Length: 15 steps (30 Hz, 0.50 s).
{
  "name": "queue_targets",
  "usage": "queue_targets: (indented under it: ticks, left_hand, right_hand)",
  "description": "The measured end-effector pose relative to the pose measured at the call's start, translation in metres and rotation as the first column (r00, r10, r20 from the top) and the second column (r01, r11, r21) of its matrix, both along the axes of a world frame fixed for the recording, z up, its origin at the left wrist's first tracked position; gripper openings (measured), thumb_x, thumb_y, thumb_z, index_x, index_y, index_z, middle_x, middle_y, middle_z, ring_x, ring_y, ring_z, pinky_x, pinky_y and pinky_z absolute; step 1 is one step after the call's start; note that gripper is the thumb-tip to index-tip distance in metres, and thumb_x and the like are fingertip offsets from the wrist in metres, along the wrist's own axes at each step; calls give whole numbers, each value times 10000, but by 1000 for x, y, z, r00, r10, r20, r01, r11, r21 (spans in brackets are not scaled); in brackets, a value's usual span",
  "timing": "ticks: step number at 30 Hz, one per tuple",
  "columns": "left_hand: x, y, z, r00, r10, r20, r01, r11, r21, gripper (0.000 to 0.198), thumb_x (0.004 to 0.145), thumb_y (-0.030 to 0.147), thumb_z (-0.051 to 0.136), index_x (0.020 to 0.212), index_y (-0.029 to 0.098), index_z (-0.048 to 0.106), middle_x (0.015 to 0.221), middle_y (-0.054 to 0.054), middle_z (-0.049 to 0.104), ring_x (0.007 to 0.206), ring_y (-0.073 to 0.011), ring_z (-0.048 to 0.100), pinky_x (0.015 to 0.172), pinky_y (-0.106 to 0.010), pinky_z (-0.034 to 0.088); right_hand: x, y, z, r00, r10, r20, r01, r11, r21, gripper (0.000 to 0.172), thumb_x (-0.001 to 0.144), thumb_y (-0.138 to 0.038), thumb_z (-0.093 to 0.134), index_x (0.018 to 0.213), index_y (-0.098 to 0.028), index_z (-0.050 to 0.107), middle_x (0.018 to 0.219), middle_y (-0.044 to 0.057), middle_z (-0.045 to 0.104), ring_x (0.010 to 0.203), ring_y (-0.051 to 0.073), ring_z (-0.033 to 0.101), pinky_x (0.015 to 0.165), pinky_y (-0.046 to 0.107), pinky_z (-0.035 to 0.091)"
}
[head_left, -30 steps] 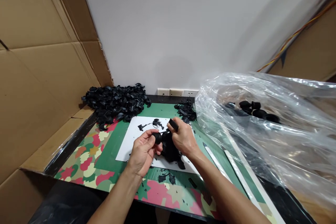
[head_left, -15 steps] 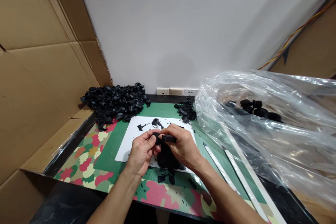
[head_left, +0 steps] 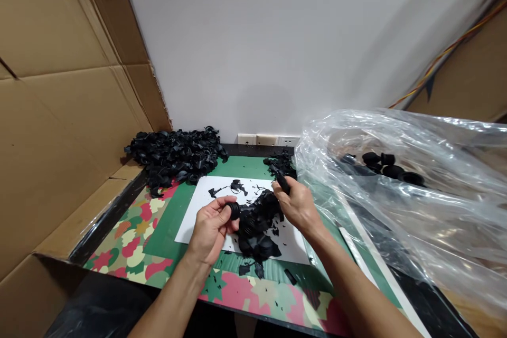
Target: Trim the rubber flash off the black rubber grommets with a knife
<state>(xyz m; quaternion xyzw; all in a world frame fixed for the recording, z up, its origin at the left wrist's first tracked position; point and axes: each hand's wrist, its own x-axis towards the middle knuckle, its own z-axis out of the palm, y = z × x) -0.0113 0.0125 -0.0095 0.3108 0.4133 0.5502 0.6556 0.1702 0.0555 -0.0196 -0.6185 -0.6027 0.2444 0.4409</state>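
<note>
Between the thumb and fingers of my left hand (head_left: 209, 226) is a small black ribbed rubber part (head_left: 234, 210). My right hand (head_left: 299, 203) is closed around a dark, thick-handled tool (head_left: 282, 183); its tip is hard to make out against black scraps. That hand is apart from the left, over the right side of a white sheet (head_left: 194, 212). Between the hands a heap of black rubber parts (head_left: 257, 224) lies on the sheet, with thin black trimmings (head_left: 237, 186) behind it.
A large pile of black rubber pieces (head_left: 178, 158) sits at the back left, beside a cardboard box (head_left: 75, 116). A smaller scrap pile (head_left: 282, 161) lies at the back. At right, a clear plastic bag (head_left: 380, 206) holds several black parts. A white strip (head_left: 356, 253) lies on the green mat (head_left: 164, 232).
My right hand has moved away from the rubber part, to the right and back, with the tool in it. My left hand keeps the part, whose ribbed side now shows.
</note>
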Motion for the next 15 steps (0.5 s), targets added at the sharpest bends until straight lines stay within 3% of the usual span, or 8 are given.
queue_targets:
  ticks: [4,7,9,13,15]
  left_hand:
    - [-4,3,-2,994,-38,106,42,999,-30,352,613,284,840,881,117,682,539,-18,588,485,-98,534,464,-175,348]
    - [-4,3,-3,985,-46,166,53,998,-36,395,608,304,851,902,110,670,621,-14,587,508,-89,535,474,-176,364]
    - [-2,3,-3,980,-56,189,62,998,-27,430,590,321,863,907,112,661,662,-14,596,515,-82,531,472,-174,366]
    - [0,2,0,987,-68,149,74,997,-37,448,515,211,890,874,137,632,664,14,607,468,-48,488,455,-160,357]
    - [-2,4,3,993,-66,99,69,997,-30,432,524,230,877,863,146,622,657,16,619,442,-53,490,445,-169,364]
  right_hand:
    - [0,-7,1,993,89,-77,-91,995,-31,245,771,-374,448,598,-213,513,573,8,538,567,183,509,541,287,394]
    - [-11,-17,3,963,152,-221,-148,988,35,165,729,-315,482,731,-197,597,727,32,638,684,198,579,648,309,450]
    - [-20,-23,5,921,217,-322,-216,976,41,208,709,-278,512,853,-187,631,862,56,680,776,210,613,719,327,469]
    - [-36,-29,2,847,382,-371,-410,912,2,366,712,-275,588,1064,-185,635,1057,78,687,945,228,624,841,350,465]
    - [-39,-29,-1,838,425,-342,-453,891,-2,330,727,-281,589,1036,-182,653,1026,69,698,944,227,623,854,346,457]
